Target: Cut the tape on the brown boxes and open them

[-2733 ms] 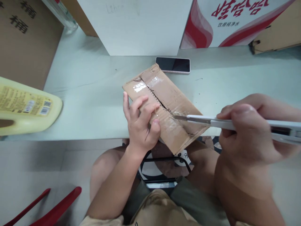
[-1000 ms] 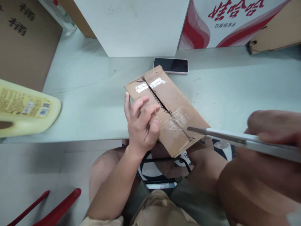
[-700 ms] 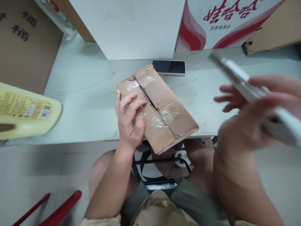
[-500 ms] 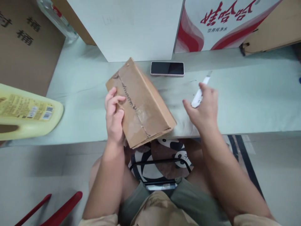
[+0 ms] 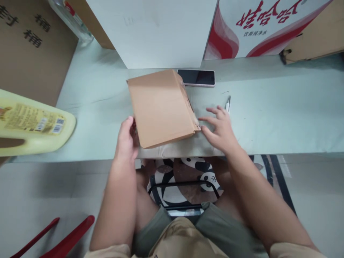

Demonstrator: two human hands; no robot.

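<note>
A small brown cardboard box [image 5: 161, 105] stands tilted on the pale table [image 5: 107, 107], a plain side facing up. My left hand [image 5: 126, 138] grips its near left edge, fingers curled behind it. Spread flat on the table, my right hand [image 5: 219, 129] has its fingertips touching the box's right corner. A white utility knife [image 5: 228, 104] lies on the table just beyond my right fingers, mostly hidden by them.
A phone [image 5: 197, 77] lies screen-up behind the box. A yellow jug [image 5: 32, 125] lies at the left edge. A white box [image 5: 156, 32], a red-and-white carton [image 5: 263, 25] and brown cartons [image 5: 32, 46] line the back. A clear bottle [image 5: 75, 21] stands at the far left.
My right hand drew the knife out of the cut tape seam, laid it on the table and let go. My left hand turned the box over, so the taped seam no longer faces up.
</note>
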